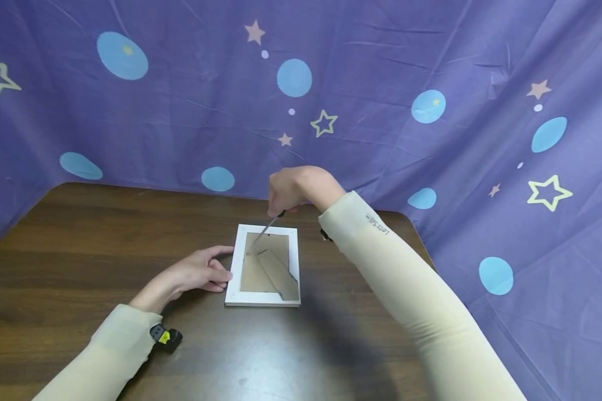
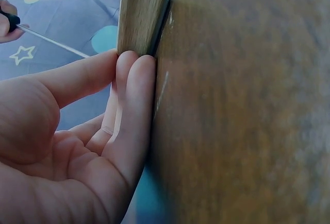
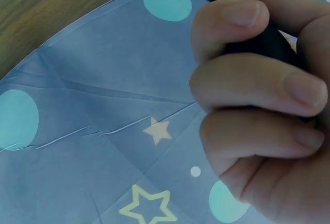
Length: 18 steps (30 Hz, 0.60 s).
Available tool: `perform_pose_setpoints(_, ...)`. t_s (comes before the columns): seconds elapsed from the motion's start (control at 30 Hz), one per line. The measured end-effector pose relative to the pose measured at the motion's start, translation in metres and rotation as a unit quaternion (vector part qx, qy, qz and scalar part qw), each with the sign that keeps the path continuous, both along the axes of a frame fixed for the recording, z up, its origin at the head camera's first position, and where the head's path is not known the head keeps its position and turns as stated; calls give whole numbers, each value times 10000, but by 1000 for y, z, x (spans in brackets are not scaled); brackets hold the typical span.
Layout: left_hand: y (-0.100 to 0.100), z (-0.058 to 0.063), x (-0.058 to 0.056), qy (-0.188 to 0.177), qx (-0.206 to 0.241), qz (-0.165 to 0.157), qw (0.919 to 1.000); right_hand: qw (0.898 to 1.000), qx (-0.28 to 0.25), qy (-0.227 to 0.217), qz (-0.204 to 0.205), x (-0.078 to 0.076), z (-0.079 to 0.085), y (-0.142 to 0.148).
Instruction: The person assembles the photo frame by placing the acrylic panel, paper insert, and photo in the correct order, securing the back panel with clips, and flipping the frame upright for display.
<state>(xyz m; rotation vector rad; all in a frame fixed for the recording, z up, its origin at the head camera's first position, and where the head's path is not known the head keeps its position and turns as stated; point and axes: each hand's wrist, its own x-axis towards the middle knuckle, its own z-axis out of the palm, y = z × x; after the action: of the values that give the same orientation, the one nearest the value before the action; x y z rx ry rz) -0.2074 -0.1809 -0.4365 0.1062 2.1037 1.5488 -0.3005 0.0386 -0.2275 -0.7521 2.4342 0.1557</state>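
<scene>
- The right hand (image 1: 295, 188) wrapped its fingers round a black-handled screwdriver (image 1: 267, 226), whose thin shaft slanted down towards the left side of the backing board (image 1: 253, 274).
- The left hand (image 1: 193, 272), fingers extended, touched the left edge of a white picture frame (image 1: 261, 297), face down mid-table.
- The board sat in place, its stand flap (image 1: 277, 272) flat; the work looked barely begun.
- Beneath: wood-grain table (image 1: 105, 239).
- Far and right: purple star-print curtain (image 1: 366, 72).
</scene>
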Motion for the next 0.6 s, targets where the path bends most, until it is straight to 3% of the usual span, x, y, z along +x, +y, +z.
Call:
perform_pose_setpoints(0.33,-2,-3,1,76,161,-92,9998,9989,-247,-372,149,-10,-4,9)
perform_pose_setpoints(0.6,-2,-1,1,67,14,-89,9999,9989,-251,-350,162,-11,-5,10)
